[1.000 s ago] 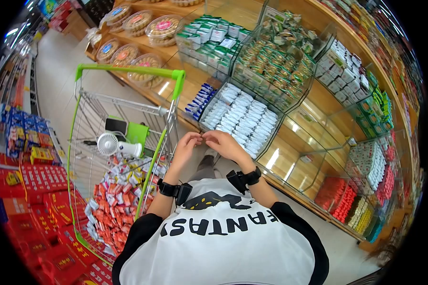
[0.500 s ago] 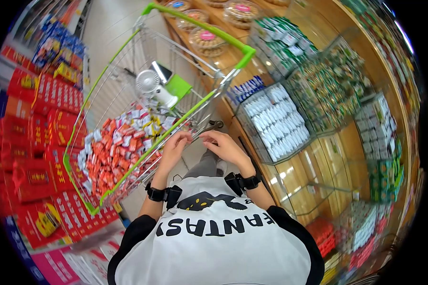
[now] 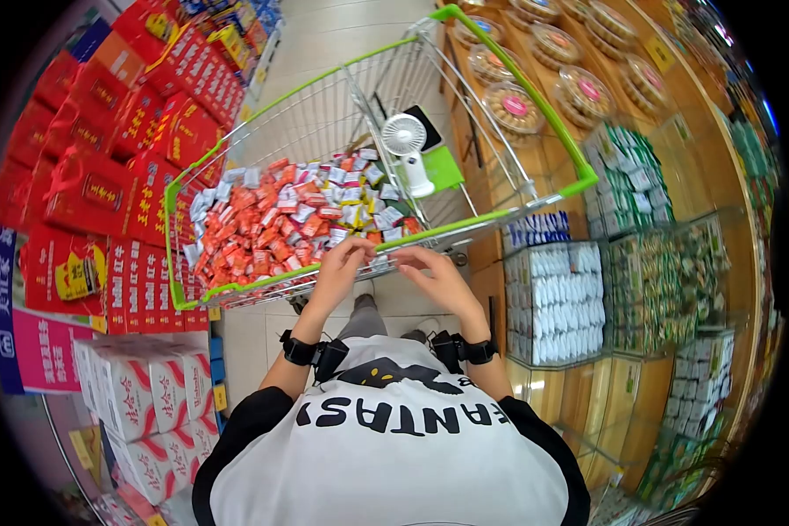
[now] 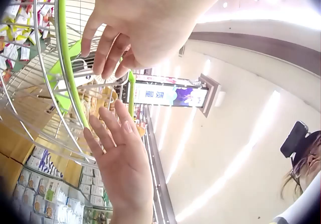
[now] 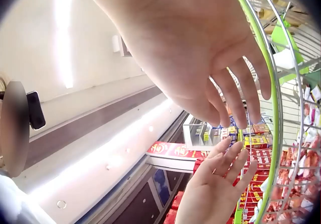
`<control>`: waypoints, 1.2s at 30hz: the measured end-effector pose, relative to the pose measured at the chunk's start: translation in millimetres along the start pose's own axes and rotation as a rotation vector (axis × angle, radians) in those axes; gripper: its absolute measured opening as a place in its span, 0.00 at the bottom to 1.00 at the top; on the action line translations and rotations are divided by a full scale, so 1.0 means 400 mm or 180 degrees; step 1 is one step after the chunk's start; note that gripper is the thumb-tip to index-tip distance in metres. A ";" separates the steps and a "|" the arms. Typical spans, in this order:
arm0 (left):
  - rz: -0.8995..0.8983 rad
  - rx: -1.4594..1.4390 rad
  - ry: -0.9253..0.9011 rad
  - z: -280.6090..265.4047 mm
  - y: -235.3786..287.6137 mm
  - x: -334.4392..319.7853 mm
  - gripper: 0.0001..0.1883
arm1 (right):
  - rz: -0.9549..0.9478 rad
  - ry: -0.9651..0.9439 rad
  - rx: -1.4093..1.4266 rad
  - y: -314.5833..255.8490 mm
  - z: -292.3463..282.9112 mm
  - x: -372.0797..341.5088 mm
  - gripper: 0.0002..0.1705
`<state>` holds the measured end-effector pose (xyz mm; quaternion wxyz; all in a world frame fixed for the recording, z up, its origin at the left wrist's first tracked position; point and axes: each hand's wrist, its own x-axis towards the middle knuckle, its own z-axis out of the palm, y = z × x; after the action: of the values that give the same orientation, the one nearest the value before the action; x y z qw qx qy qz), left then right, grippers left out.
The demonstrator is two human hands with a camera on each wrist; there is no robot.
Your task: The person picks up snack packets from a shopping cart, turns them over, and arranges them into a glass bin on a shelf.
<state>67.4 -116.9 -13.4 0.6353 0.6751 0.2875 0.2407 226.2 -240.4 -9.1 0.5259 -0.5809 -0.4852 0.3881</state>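
Observation:
In the head view a shopping cart [image 3: 394,230] with a green rim stands side-on before me. Inside lies a big heap of wrapped candies [image 3: 272,219], mostly red and white with some yellow. My left hand [image 3: 340,270] is at the cart's near side rail, fingers loosely bent and holding nothing. Just to its right, a small gap away, my right hand [image 3: 437,279] has its fingers spread and relaxed. Both palms show in the wrist views, the left hand [image 4: 145,23] and the right hand [image 5: 195,53] each beside the green rim, with nothing in them.
A white handheld fan [image 3: 409,149] and a dark phone [image 3: 430,129] sit by the cart's handle end. Red gift boxes [image 3: 105,197] and white cartons [image 3: 145,386] are stacked at left. Wooden shelves at right bear clear bins of white packets [image 3: 557,302] and round cookie tubs [image 3: 510,107].
The head view has swung left, so cart and shelves appear farther right and more red boxes and white cartons show. My hands, nearly touching at first, have drawn slightly apart at the cart's side.

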 end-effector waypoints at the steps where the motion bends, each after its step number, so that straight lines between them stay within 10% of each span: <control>1: 0.0016 0.0008 0.0078 -0.015 -0.001 0.004 0.08 | -0.0035 -0.0072 0.0002 -0.006 0.007 0.018 0.15; 24: -0.0187 0.0258 0.1448 -0.501 -0.054 0.095 0.09 | 0.0225 -0.0989 -0.0242 -0.055 0.220 0.363 0.15; 36: -0.0774 0.0690 0.2465 -0.871 -0.286 0.067 0.14 | 0.0135 -0.1499 -0.0366 -0.009 0.370 0.528 0.15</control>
<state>-163.2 155.7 -101.5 0.4294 0.5589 0.6063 0.3683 131.5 -0.4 -14.4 0.3561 -0.5134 -0.6034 0.4955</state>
